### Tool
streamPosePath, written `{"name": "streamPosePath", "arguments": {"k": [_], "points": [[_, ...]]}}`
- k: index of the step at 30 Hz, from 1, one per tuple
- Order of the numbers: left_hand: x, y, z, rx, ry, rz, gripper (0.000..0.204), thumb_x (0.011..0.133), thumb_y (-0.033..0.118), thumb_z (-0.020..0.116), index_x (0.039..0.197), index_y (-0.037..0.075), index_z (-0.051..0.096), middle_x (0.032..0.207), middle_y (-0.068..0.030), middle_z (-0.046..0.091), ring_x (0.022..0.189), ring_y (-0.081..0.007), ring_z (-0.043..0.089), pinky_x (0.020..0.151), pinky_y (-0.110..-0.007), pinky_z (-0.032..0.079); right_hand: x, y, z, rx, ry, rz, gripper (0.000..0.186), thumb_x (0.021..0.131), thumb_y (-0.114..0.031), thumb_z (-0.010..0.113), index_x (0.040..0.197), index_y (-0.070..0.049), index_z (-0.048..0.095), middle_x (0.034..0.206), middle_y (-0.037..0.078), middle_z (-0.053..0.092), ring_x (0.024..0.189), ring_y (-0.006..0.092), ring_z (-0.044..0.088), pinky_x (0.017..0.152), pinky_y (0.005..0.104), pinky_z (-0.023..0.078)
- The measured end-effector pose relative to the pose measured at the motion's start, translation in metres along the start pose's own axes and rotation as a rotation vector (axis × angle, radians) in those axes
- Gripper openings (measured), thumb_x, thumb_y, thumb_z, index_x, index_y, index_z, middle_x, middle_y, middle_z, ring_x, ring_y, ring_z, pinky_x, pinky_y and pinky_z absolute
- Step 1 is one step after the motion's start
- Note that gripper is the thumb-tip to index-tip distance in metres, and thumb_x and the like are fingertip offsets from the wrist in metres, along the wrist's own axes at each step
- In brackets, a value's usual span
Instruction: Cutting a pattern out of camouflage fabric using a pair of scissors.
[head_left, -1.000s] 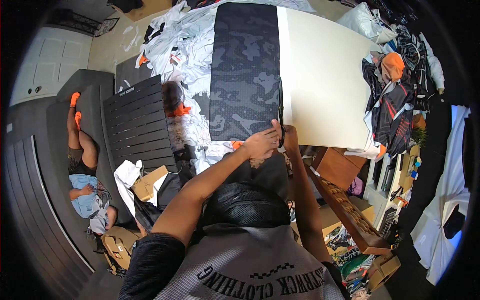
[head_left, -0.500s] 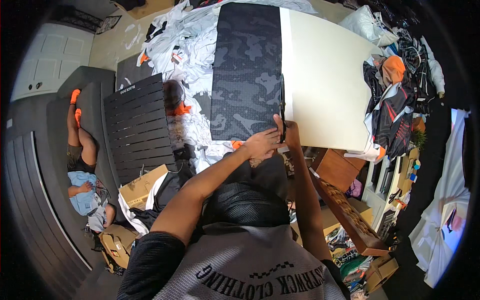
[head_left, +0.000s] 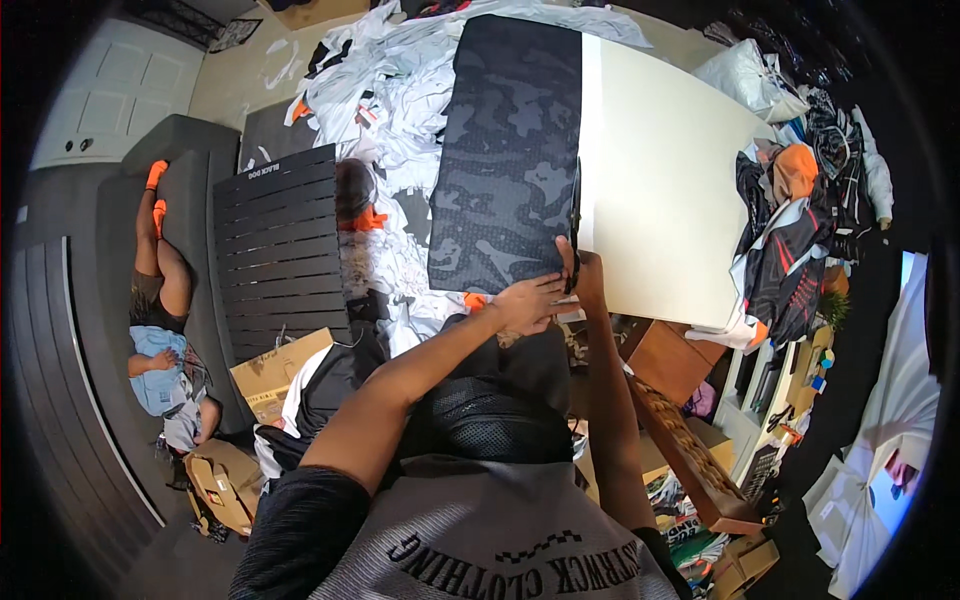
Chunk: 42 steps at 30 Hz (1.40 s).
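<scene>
A long panel of black-and-grey camouflage fabric (head_left: 505,150) lies on a cream-coloured tabletop (head_left: 665,190), with a white strip along its right edge. At the panel's near right corner, my left hand (head_left: 532,303) pinches the fabric, one finger pointing up beside the edge. Close against it, my right hand (head_left: 591,282) is closed around the handles of dark scissors (head_left: 577,205). Their long narrow blades run away from me along the border between the dark print and the white strip. My right fingers are partly hidden, so how far the blades are apart cannot be made out.
White cloth scraps (head_left: 395,130) are heaped left of the table beside a black slatted panel (head_left: 280,250). Garments (head_left: 785,235) pile at the table's right edge. Nearer stands a wooden chair (head_left: 690,450). A person (head_left: 160,350) lies on the grey sofa (head_left: 195,215).
My view has shifted slightly, so the table and fabric appear a little lower and farther right. Both hands stay together at the near corner, and the scissors remain along the same edge.
</scene>
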<state>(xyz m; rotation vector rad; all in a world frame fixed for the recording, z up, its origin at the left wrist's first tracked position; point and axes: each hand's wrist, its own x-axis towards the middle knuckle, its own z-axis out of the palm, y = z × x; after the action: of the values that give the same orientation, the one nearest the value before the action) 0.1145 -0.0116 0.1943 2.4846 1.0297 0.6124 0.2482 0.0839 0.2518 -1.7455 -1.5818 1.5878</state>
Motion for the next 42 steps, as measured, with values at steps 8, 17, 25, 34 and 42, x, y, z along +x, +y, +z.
{"name": "streamPosePath", "arguments": {"k": [8, 17, 25, 34, 42], "points": [[0.0, -0.003, 0.0, 0.006, -0.007, 0.015, 0.061, 0.085, 0.026, 0.046, 0.145, 0.016, 0.044, 0.141, -0.0093, 0.049, 0.133, -0.0318, 0.041, 0.121, -0.043, 0.018, 0.012, 0.004, 0.004, -0.021, 0.033, -0.08, 0.063, 0.09, -0.052, 0.064, 0.055, -0.001, 0.054, 0.047, 0.004, 0.049, 0.044, 0.0155, 0.047, 0.05, 0.0284, 0.038], [0.002, -0.002, -0.001, 0.021, -0.023, 0.002, 0.063, 0.082, 0.025, 0.051, 0.145, 0.018, 0.045, 0.151, -0.007, 0.042, 0.139, -0.0276, 0.036, 0.121, -0.041, 0.018, 0.022, 0.008, 0.002, 0.04, 0.003, 0.006, 0.062, 0.088, -0.053, 0.066, 0.054, -0.002, 0.055, 0.046, 0.004, 0.048, 0.042, 0.0156, 0.047, 0.049, 0.0282, 0.039], [0.004, 0.001, -0.011, -0.028, -0.045, -0.006, 0.062, 0.083, 0.023, 0.049, 0.145, 0.018, 0.044, 0.154, -0.0073, 0.037, 0.146, -0.0232, 0.027, 0.122, -0.04, 0.016, 0.022, -0.012, 0.0, 0.075, -0.026, 0.059, 0.062, 0.087, -0.055, 0.066, 0.054, -0.004, 0.053, 0.046, 0.004, 0.048, 0.042, 0.0151, 0.048, 0.048, 0.0264, 0.039], [0.007, 0.002, -0.017, -0.03, -0.088, -0.019, 0.062, 0.083, 0.023, 0.049, 0.145, 0.018, 0.045, 0.159, -0.0065, 0.03, 0.147, -0.0209, 0.024, 0.122, -0.039, 0.015, 0.026, -0.02, -0.003, 0.128, -0.042, 0.075, 0.06, 0.087, -0.054, 0.067, 0.054, -0.006, 0.052, 0.046, 0.003, 0.048, 0.041, 0.0145, 0.048, 0.047, 0.0258, 0.04], [0.007, 0.004, -0.016, -0.006, -0.077, -0.028, 0.063, 0.082, 0.022, 0.05, 0.145, 0.018, 0.045, 0.16, -0.0053, 0.028, 0.148, -0.0199, 0.023, 0.121, -0.038, 0.015, 0.029, -0.013, -0.003, 0.155, -0.051, 0.044, 0.059, 0.086, -0.054, 0.069, 0.055, -0.006, 0.053, 0.047, 0.003, 0.048, 0.04, 0.0133, 0.048, 0.044, 0.0257, 0.039]]}}
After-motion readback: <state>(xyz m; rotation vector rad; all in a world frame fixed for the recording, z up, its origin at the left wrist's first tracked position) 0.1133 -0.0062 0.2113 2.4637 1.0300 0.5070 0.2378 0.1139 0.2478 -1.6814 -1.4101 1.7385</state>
